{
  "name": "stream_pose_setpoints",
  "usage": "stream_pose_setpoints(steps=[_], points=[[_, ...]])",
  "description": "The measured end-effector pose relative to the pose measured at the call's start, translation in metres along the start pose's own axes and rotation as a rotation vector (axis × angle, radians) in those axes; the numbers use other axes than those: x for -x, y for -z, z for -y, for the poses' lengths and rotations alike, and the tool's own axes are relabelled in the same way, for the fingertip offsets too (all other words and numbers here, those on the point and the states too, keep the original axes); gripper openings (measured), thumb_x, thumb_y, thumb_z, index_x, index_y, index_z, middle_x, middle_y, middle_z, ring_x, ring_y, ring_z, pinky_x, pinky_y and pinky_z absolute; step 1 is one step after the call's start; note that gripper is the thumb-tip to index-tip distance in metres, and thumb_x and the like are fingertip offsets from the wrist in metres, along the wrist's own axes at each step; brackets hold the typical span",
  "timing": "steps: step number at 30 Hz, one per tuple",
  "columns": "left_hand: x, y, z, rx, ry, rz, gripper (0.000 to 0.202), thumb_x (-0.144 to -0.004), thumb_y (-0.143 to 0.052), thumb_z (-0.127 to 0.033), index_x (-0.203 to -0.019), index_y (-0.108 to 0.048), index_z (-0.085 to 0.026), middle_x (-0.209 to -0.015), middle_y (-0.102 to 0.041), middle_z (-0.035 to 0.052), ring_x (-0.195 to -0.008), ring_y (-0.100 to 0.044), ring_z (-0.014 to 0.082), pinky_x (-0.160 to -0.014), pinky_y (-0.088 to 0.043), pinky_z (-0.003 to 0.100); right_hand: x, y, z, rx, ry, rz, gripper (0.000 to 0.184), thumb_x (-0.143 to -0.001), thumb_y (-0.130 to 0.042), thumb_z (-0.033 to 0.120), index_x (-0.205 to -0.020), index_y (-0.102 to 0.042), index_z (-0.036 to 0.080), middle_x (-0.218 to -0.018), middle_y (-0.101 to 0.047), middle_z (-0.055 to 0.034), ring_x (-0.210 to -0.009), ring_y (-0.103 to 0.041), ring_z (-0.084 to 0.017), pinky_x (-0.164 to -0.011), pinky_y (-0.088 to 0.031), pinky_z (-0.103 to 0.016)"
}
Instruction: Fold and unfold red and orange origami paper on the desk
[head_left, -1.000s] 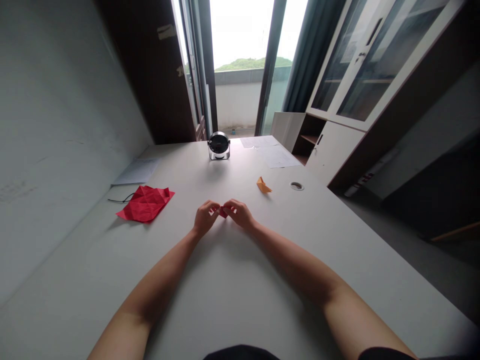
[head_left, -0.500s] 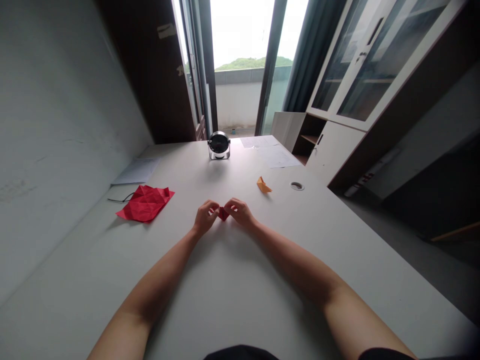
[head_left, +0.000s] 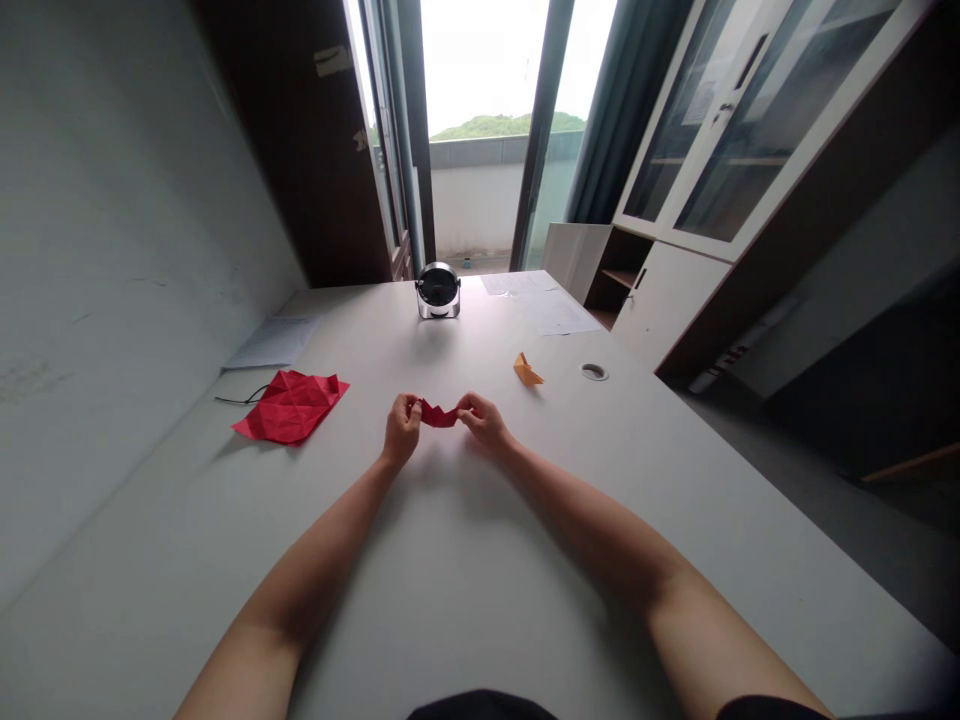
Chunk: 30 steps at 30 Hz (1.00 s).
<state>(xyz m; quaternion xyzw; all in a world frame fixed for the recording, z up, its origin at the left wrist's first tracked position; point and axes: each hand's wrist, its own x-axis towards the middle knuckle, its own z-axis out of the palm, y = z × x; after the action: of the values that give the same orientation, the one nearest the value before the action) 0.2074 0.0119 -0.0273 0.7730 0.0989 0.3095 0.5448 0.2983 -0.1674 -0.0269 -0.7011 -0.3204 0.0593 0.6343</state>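
Note:
A small folded red paper piece (head_left: 438,414) is stretched between both hands just above the white table (head_left: 465,580). My left hand (head_left: 403,428) pinches its left end with closed fingers. My right hand (head_left: 481,420) pinches its right end the same way. Both forearms reach out from the near edge of the table to its middle.
A crumpled red paper sheet (head_left: 291,406) lies at the left beside a black cord. A small orange folded paper (head_left: 526,371) sits to the right, near a round cable hole (head_left: 594,372). A small desk fan (head_left: 438,291) and white sheets (head_left: 553,312) lie at the far end.
My hands have moved apart and lifted slightly, pulling the red paper piece out wider between them. Before, it was bunched small between the fingertips.

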Motion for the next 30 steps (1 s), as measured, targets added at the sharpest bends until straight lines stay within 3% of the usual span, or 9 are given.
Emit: stream_pose_setpoints(steps=[4, 9, 14, 17, 24, 30], points=[[-0.002, 0.001, 0.004, 0.032, 0.033, -0.059, 0.019, -0.094, -0.050, -0.040, -0.094, -0.053, -0.021, -0.074, -0.057, -0.0006, -0.061, -0.053, 0.0137, -0.063, -0.045, 0.026, 0.003, 0.002, 0.005, 0.048, 0.017, 0.052, 0.011, -0.072, -0.051, 0.023, -0.075, -0.060, 0.019, -0.065, -0.057, 0.0023, -0.059, -0.049, -0.012, -0.056, -0.038, -0.023], [-0.002, 0.001, 0.006, 0.042, 0.045, -0.068, 0.019, -0.095, -0.049, -0.041, -0.095, -0.051, -0.022, -0.075, -0.057, -0.0005, -0.059, -0.052, 0.0133, -0.059, -0.044, 0.026, 0.006, -0.001, 0.008, 0.147, 0.110, 0.109, 0.011, -0.072, -0.051, 0.018, -0.076, -0.062, 0.020, -0.073, -0.064, 0.0005, -0.066, -0.055, -0.014, -0.064, -0.044, -0.025], [0.000, 0.000, 0.006, -0.013, 0.029, -0.035, 0.015, -0.095, -0.049, -0.037, -0.094, -0.051, -0.022, -0.073, -0.058, -0.0005, -0.060, -0.056, 0.0135, -0.060, -0.046, 0.026, 0.008, -0.003, 0.008, 0.231, 0.182, 0.138, 0.016, -0.079, -0.056, 0.019, -0.092, -0.065, 0.022, -0.085, -0.068, -0.0011, -0.068, -0.057, -0.014, -0.068, -0.047, -0.026], [0.000, 0.001, 0.006, 0.012, 0.034, -0.021, 0.015, -0.095, -0.048, -0.036, -0.096, -0.050, -0.022, -0.072, -0.061, -0.0005, -0.060, -0.059, 0.0136, -0.062, -0.049, 0.027, 0.009, -0.002, 0.009, 0.305, 0.219, 0.149, 0.013, -0.084, -0.056, 0.022, -0.090, -0.067, 0.022, -0.088, -0.068, -0.0025, -0.069, -0.056, -0.014, -0.069, -0.046, -0.026], [-0.005, 0.000, 0.014, 0.243, 0.107, -0.044, 0.020, -0.093, -0.050, -0.039, -0.097, -0.047, -0.021, -0.074, -0.062, 0.0000, -0.061, -0.064, 0.0143, -0.064, -0.055, 0.031, 0.008, 0.001, 0.008, 0.451, 0.260, 0.117, 0.019, -0.091, -0.057, 0.035, -0.080, -0.063, 0.021, -0.077, -0.062, -0.0005, -0.063, -0.049, -0.012, -0.064, -0.038, -0.024], [-0.007, -0.002, 0.012, 0.449, 0.255, 0.036, 0.025, -0.088, -0.056, -0.041, -0.096, -0.046, -0.020, -0.076, -0.063, 0.0000, -0.057, -0.063, 0.0127, -0.065, -0.057, 0.032, 0.006, 0.003, 0.004, 0.530, 0.235, 0.045, 0.028, -0.093, -0.054, 0.035, -0.071, -0.057, 0.019, -0.065, -0.054, 0.0020, -0.058, -0.041, -0.011, -0.059, -0.030, -0.023]])
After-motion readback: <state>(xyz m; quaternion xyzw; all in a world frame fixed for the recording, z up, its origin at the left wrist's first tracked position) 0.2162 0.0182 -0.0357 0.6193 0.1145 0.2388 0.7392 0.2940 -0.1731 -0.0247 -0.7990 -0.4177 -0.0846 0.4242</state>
